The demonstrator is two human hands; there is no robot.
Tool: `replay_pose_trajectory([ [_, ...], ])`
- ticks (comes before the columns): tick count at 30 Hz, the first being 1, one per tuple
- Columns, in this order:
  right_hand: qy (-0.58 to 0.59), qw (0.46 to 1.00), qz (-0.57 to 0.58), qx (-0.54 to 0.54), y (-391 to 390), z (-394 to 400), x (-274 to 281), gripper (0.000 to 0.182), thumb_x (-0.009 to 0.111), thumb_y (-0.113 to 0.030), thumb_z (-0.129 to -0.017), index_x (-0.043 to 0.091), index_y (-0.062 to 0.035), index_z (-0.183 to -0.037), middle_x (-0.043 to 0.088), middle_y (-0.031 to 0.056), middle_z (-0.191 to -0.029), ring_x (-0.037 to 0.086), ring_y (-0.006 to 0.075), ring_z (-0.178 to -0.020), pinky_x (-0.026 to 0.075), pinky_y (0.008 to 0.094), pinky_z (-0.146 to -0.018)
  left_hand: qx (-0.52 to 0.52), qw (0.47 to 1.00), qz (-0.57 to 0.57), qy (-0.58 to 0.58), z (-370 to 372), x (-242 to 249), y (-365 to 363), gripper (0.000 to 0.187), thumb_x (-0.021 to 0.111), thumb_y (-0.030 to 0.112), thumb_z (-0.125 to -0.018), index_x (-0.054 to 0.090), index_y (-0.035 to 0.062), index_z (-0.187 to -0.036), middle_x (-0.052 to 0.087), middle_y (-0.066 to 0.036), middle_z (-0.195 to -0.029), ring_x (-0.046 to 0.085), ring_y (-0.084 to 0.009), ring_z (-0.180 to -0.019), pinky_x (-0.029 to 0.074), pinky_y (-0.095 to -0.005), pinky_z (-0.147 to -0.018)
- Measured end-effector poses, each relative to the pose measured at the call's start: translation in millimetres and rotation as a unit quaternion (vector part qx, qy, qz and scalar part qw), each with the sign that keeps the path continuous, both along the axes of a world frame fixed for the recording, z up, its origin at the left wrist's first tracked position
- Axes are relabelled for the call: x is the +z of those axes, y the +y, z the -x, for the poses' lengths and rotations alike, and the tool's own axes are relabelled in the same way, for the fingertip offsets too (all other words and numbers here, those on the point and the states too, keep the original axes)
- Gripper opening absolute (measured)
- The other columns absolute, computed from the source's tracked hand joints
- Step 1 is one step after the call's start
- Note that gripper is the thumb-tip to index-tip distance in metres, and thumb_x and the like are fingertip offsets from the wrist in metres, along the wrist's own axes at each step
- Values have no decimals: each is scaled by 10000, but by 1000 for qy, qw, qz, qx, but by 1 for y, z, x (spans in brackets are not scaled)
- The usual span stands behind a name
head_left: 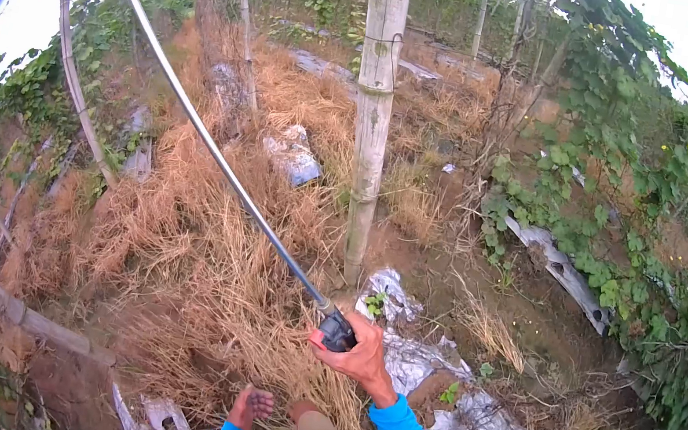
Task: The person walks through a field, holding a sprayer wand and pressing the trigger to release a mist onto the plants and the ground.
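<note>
My right hand is wrapped round the black handle of a spray wand, whose red trigger part shows beside the fingers. The wand's long metal tube slants up and to the left, and its dark nozzle end stands out against the sky. Low in the view, my left hand hangs near my leg with its fingers a little curled and apart, holding nothing. Dry straw lies on the ground below both hands.
A thick bamboo post rises just ahead. Torn silver plastic sheeting covers soil at the right. Leafy vines hang on the right side. A leaning pole stands at left, and a fallen pole lies lower down.
</note>
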State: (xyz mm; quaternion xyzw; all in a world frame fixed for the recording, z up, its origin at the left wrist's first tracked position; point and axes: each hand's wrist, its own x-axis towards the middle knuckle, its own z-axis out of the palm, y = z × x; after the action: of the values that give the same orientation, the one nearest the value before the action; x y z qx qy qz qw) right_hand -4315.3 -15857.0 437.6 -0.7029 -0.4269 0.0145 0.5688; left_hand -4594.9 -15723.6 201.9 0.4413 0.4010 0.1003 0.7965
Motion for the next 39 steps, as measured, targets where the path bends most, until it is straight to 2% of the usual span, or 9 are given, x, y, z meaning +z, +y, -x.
replay_pose_trajectory([
  [4,38,999,18,-8,-69,14,1,326,821,-230,-599,637,-31,-780,604,61,-645,532,117,-538,460,286,-537,-19,999,18,33,24,12,-62,692,325,626,-920,622,9,-1015,671,-106,-870,643,-206,-764,515,-336,-677],
  [6,68,998,6,-17,-104,23,8,368,827,-272,-605,638,-42,-821,604,85,-633,556,174,-524,467,325,-540,-14,999,-31,25,34,19,-86,787,352,729,-846,594,7,-1042,667,-113,-886,650,-236,-762,517,-350,-696],
  [11,46,998,2,-37,-196,30,14,360,825,-228,-624,633,-21,-846,597,27,-659,511,85,-590,457,271,-569,60,997,-49,-24,55,13,-153,711,365,682,-878,613,24,-985,660,-90,-828,650,-202,-733,519,-325,-651],
  [15,37,998,-33,-42,-291,34,9,336,823,-214,-629,614,-25,-812,578,13,-656,505,87,-588,455,267,-570,75,995,-44,-42,61,-1,-246,710,358,675,-884,606,17,-979,659,-90,-823,645,-203,-721,520,-324,-647],
  [18,23,995,-32,-93,-358,32,19,329,815,-244,-630,631,-32,-802,609,62,-640,551,143,-539,463,300,-550,49,998,1,-35,66,-8,-325,732,344,682,-884,600,7,-1005,658,-96,-818,646,-215,-726,528,-336,-672],
  [27,3,972,-44,-231,-499,25,53,324,816,-260,-641,609,-44,-766,593,60,-612,546,137,-523,448,311,-522,-27,999,30,0,84,10,-456,762,341,695,-875,591,-4,-1044,663,-118,-874,652,-235,-805,536,-362,-728],
  [29,31,973,-48,-223,-520,38,47,315,814,-253,-647,612,-43,-767,594,57,-613,549,136,-529,448,310,-524,-26,999,-1,-24,83,20,-468,687,357,639,-905,609,13,-1032,657,-86,-858,636,-191,-760,505,-317,-689],
  [35,129,980,-41,-146,-589,96,25,284,795,-210,-698,618,-19,-813,577,-8,-671,488,61,-602,428,250,-556,-58,997,-39,-20,86,56,-508,675,338,627,-922,609,18,-1024,653,-76,-862,628,-181,-762,491,-321,-704],
  [39,137,982,-42,-126,-646,136,13,294,788,-238,-702,598,-32,-791,539,-21,-657,455,61,-584,384,243,-521,-63,996,-54,-32,125,38,-556,690,343,648,-910,601,18,-1025,653,-84,-866,629,-183,-757,507,-321,-685],
])
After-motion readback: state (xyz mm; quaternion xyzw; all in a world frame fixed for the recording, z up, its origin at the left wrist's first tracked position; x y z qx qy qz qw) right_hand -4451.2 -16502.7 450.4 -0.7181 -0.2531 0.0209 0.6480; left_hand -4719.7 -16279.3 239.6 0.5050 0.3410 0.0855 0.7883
